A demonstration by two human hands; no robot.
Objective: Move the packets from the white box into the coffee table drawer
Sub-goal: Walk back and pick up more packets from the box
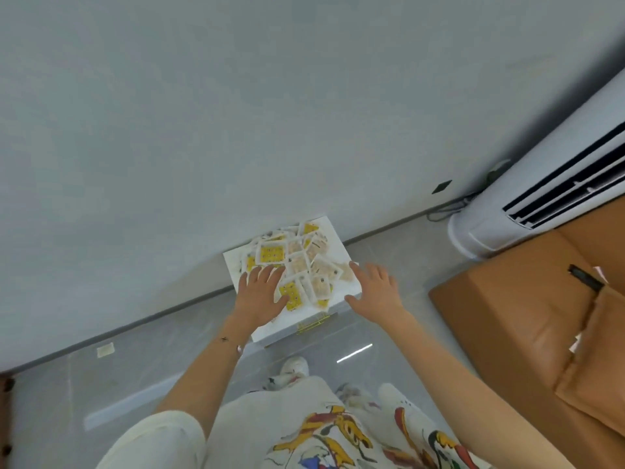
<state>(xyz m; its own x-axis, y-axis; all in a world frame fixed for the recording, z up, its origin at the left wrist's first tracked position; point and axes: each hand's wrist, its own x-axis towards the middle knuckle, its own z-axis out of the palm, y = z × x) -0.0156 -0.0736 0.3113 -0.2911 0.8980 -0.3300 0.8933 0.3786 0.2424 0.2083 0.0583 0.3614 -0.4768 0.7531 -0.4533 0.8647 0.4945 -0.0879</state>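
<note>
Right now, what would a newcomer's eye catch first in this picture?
The eye goes first to the flat white box on the grey floor by the wall, heaped with small yellow and pale square packets. Both bare hands reach for it with spread fingers: the left hand above the packets, the right hand at the box's right edge. Further right stand a tall white air conditioner and a tan leather sofa.

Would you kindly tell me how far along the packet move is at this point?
Nothing looks done yet: the packets lie heaped in the white box. In hand: the left hand is spread over the pile and the right hand is at the box's right edge, both open and gripping nothing. Left to do: lift out every packet and carry it to the coffee table drawer, which is not in view.
</note>
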